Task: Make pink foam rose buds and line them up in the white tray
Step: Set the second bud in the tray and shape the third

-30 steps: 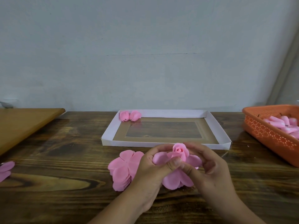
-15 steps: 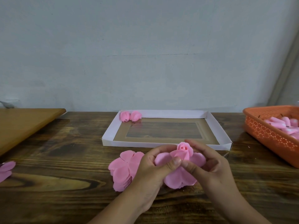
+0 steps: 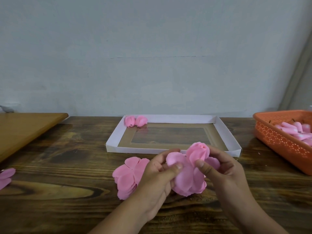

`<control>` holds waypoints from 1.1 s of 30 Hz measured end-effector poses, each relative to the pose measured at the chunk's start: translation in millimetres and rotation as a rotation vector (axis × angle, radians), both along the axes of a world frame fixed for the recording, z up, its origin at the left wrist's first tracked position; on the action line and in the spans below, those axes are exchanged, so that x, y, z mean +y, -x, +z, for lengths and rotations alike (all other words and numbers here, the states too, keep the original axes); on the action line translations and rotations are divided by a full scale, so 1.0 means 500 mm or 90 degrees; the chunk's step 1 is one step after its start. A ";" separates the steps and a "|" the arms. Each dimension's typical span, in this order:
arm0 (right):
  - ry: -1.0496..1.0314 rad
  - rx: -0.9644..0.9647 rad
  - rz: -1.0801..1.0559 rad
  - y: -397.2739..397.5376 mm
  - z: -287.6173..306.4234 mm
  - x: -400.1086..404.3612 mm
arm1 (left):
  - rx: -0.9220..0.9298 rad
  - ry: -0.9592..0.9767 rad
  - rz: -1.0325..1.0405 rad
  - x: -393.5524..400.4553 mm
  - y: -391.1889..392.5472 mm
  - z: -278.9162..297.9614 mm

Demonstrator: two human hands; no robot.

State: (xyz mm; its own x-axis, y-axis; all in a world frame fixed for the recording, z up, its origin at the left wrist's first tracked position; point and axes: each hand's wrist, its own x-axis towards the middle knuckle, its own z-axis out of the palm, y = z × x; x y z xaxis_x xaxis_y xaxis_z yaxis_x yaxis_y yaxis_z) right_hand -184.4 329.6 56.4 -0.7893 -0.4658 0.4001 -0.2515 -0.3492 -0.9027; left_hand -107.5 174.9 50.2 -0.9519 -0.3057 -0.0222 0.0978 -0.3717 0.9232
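The orange basket [image 3: 285, 141] and the loose petals [image 3: 5, 177] are cut off by the frame edges.

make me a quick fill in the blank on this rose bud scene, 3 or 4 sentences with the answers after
1. The number of finished buds lying in the white tray is ____.
2. Those finished buds sit in the tray's far ____ corner.
3. The basket at the table's right edge is coloured ____.
4. The left hand and right hand both hold the same pink foam ____ in progress.

Missing words: two; left; orange; rose bud
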 end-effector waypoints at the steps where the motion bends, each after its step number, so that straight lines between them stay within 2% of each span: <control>1: -0.002 0.001 -0.002 -0.001 0.001 0.000 | -0.012 0.002 0.014 -0.001 0.002 -0.001; 7: -0.041 0.058 0.000 -0.010 0.008 0.001 | -0.059 0.013 0.100 -0.001 0.004 0.003; 11: -0.087 0.109 0.019 -0.020 0.008 -0.004 | -0.078 0.071 0.127 -0.003 0.001 0.006; 17: -0.113 0.093 0.016 -0.020 0.000 -0.009 | -0.013 0.129 0.108 0.007 -0.011 0.017; 27: -0.095 0.087 -0.023 -0.016 0.000 -0.010 | 0.033 0.174 0.115 0.016 -0.013 0.020; 33: -0.082 0.056 -0.012 -0.013 -0.002 -0.009 | 0.058 0.226 0.071 0.017 -0.018 0.025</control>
